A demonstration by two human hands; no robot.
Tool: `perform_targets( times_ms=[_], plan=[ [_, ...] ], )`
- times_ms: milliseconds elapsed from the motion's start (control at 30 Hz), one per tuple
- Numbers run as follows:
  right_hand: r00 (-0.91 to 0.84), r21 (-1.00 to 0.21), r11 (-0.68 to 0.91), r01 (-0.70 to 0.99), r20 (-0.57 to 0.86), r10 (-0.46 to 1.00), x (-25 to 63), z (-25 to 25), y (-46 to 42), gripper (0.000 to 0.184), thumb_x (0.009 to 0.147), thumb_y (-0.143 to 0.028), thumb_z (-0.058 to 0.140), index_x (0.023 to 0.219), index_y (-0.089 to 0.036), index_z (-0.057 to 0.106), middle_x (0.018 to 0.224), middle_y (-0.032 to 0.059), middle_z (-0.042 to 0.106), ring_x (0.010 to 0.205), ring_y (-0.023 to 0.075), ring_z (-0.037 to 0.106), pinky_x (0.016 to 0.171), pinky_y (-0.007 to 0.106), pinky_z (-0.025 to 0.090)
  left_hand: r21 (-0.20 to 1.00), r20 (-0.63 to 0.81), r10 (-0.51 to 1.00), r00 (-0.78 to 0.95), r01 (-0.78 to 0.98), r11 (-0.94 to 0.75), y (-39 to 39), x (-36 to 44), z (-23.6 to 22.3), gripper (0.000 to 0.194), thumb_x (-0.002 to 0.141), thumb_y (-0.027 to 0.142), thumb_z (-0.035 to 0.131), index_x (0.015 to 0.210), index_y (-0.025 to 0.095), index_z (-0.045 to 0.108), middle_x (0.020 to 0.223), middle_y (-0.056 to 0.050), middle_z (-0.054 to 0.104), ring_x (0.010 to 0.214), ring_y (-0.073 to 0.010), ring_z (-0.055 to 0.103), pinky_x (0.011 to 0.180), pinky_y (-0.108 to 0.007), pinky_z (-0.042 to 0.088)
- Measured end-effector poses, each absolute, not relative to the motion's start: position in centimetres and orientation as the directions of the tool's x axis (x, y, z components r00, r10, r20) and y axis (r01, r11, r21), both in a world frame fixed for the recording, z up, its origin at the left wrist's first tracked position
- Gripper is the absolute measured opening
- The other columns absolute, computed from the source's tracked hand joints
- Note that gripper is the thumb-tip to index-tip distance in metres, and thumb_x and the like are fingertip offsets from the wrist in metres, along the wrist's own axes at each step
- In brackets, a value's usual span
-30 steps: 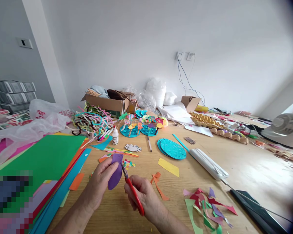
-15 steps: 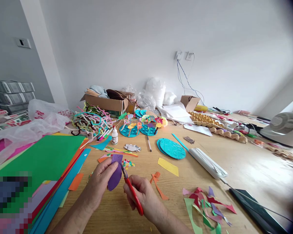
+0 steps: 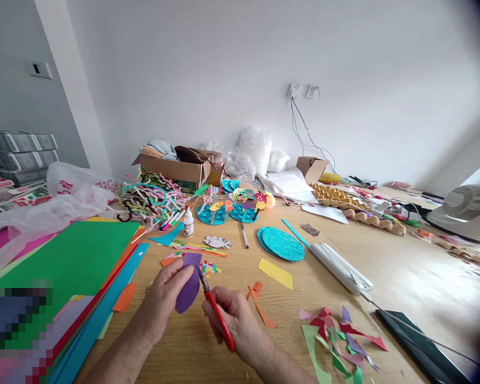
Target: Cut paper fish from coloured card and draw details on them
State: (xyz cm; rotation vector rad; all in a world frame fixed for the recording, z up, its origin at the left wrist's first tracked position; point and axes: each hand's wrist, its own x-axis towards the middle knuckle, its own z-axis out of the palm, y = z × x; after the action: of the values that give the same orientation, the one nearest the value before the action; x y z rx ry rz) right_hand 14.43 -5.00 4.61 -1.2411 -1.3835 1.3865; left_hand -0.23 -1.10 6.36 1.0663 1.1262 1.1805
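My left hand (image 3: 168, 285) pinches a purple paper cutout (image 3: 189, 290), rounded below and with a narrower piece at its top. Red-handled scissors (image 3: 220, 320) are gripped in my right hand (image 3: 232, 314), their blades touching the right edge of the purple paper near its top. Just beyond the paper lie small coloured paper dots (image 3: 210, 268). A black-and-white paper fish (image 3: 217, 242) rests farther back, near a white glue bottle (image 3: 188, 222). To the right of my hands are orange paper scraps (image 3: 260, 304) and a yellow paper piece (image 3: 276, 273).
Coloured sheets (image 3: 76, 250) are stacked at left. Blue ovals (image 3: 282, 244), a pen (image 3: 244, 236) and a white power strip (image 3: 341, 268) lie to the right. Paper scraps (image 3: 340, 341) and a dark tablet-like device (image 3: 420, 346) occupy the front right. Pipe cleaners (image 3: 152, 200) are heaped behind.
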Motion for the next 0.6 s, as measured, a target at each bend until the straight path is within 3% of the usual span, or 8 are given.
perform_targets(
  times_ms=[167,333,600],
  plan=[
    [-0.207,-0.994,-0.078,0.080,-0.093,0.974,14.39,4.62,-5.07,0.025,0.076,-0.030,0.053,0.057,-0.019,0.042,0.042,-0.0081,0.037,0.036,0.0051,0.033,0.034,0.016,0.025,0.987,-0.078,0.997,0.023,-0.140,0.080,-1.10,-0.11,6.76,0.029,0.062,0.044,0.069,0.078,0.020,0.067,0.072,0.002,0.065,0.075,-0.0186,0.055,0.066,-0.025,0.043],
    [-0.215,-0.990,-0.121,0.069,-0.133,0.968,14.28,4.94,-5.07,0.020,0.075,-0.025,0.051,0.057,-0.019,0.043,0.040,-0.0080,0.040,0.034,0.0051,0.034,0.034,0.016,0.024,0.995,-0.040,0.998,0.045,-0.093,0.045,-1.13,-0.16,7.05,0.027,0.064,0.045,0.066,0.077,0.021,0.068,0.063,0.003,0.059,0.071,-0.0183,0.053,0.062,-0.024,0.041],
    [-0.206,-0.990,-0.111,0.089,-0.127,0.970,14.27,4.98,-5.06,0.020,0.074,-0.023,0.050,0.056,-0.019,0.043,0.040,-0.0078,0.041,0.035,0.0052,0.035,0.034,0.016,0.025,0.990,-0.094,0.994,0.060,-0.100,0.099,-1.35,-0.01,7.34,0.031,0.063,0.047,0.066,0.079,0.020,0.067,0.065,0.003,0.060,0.070,-0.0191,0.055,0.063,-0.026,0.040]
  ],
)
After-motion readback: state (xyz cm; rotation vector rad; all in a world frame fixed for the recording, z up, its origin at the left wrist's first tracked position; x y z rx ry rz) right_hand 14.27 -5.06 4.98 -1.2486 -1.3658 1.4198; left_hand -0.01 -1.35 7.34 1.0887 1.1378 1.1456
